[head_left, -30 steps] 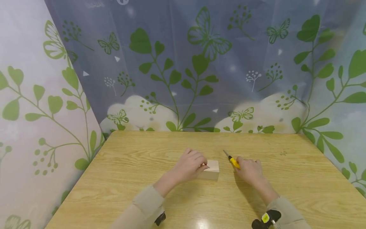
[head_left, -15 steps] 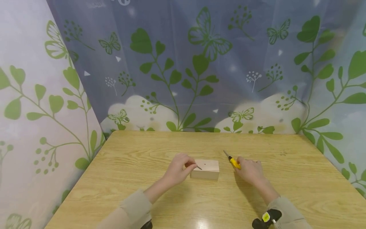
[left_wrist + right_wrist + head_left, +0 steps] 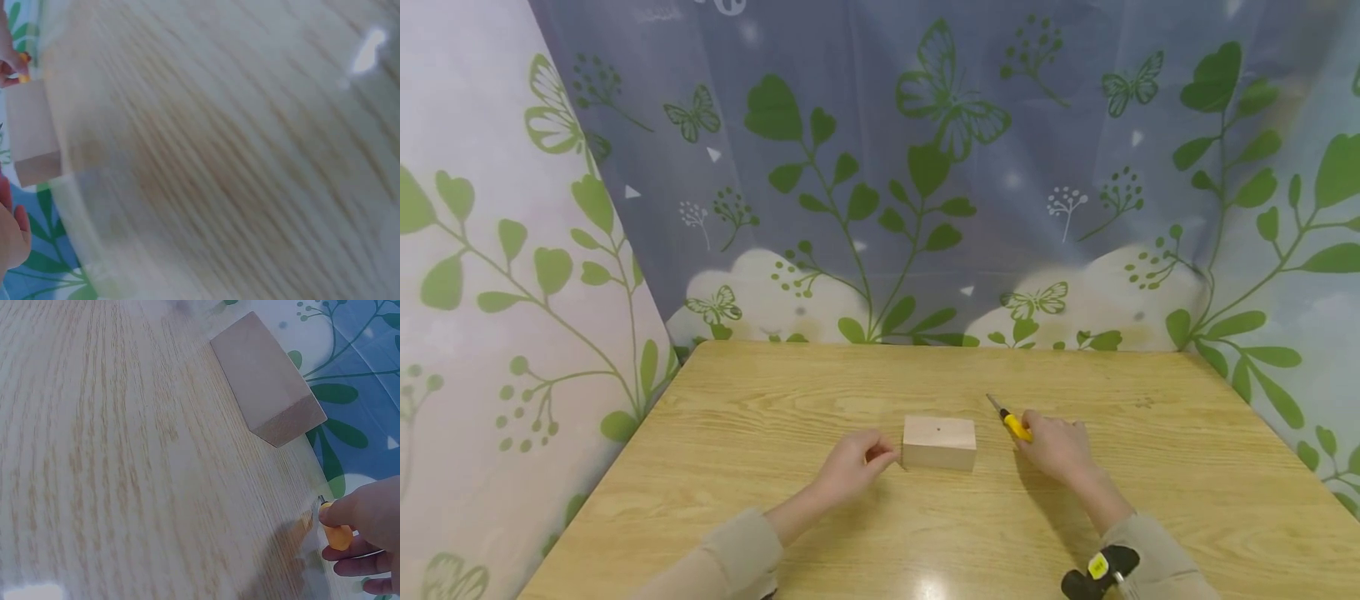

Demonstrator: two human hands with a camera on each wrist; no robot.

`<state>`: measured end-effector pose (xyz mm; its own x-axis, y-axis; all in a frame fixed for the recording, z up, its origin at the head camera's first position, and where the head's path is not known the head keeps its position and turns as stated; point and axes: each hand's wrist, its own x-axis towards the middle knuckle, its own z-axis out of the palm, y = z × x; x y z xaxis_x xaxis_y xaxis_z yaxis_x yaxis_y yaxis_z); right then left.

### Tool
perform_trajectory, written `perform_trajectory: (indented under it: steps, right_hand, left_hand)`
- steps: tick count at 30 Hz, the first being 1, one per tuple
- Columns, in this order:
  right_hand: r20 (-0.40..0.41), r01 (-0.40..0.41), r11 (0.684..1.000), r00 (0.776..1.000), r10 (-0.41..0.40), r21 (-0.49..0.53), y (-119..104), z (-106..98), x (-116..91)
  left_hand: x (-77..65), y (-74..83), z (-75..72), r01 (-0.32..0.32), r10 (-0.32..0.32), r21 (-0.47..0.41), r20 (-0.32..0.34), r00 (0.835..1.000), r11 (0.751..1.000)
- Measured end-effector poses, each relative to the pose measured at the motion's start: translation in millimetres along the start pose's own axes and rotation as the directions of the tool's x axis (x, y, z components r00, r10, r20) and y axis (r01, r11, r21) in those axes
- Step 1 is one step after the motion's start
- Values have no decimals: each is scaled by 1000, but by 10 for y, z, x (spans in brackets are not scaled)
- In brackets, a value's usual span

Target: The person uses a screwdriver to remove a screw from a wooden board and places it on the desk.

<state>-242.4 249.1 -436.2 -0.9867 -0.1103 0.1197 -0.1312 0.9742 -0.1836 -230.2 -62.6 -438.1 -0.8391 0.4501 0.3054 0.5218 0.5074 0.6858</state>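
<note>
A pale wooden block (image 3: 938, 443) lies on the table, with a small dark hole in its top face. Just off its left end, my left hand (image 3: 848, 463) pinches a thin dark screw (image 3: 904, 463) between thumb and fingertips. My right hand (image 3: 1057, 447) grips a screwdriver (image 3: 1015, 426) by its yellow handle, to the right of the block; the metal shaft points away and to the left. In the right wrist view the yellow handle (image 3: 338, 534) sits between thumb and fingers. The left wrist view catches only part of the left hand (image 3: 11, 234), below the block (image 3: 30, 119).
The wood-grain table (image 3: 760, 400) extends on all sides of the block. Behind it hangs a blue cloth (image 3: 865, 167) printed with leaves and butterflies, and pale printed cloth (image 3: 467, 208) flanks the left side. A black wrist mount (image 3: 1099, 572) sits on the right sleeve.
My left hand has moved from over the block's top to the left and toward me, taking the screw off the block and uncovering the hole. The right hand and screwdriver have stayed put.
</note>
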Motion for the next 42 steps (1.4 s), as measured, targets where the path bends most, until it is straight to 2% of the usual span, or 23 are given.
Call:
perform_trajectory:
  steps: [6,11,17,23,31,36,39,42]
  right_hand:
    - [19,4,1000,1000,-4,-4,16,10,16]
    - [24,13,1000,1000,-13,1,22,9,18]
    - [61,5,1000,998,-5,1,32,9,9]
    - [73,-6,1000,997,6,-1,43,31,5]
    - [97,2,1000,995,-1,-4,38,39,18]
    - [101,-9,1000,995,11,-22,11,56,7]
    - [102,-13,999,995,16,-37,-13,53,-8]
    - [102,-10,998,995,15,-54,-36,46,-21]
  left_hand:
    - [-66,-134,8,107,-106,-11,73,992,994]
    - [-82,-212,22,137,-137,8,109,984,991]
    - [-89,-259,57,83,-99,120,141,985,989]
    - [-119,-286,44,24,-64,215,178,982,976]
    - [-107,-318,22,-51,-39,371,232,972,927]
    - [-99,-317,26,-114,-7,448,259,966,887]
    - [-102,-283,12,-139,3,475,274,962,869]
    - [-102,-246,-1,-135,-14,489,288,958,862]
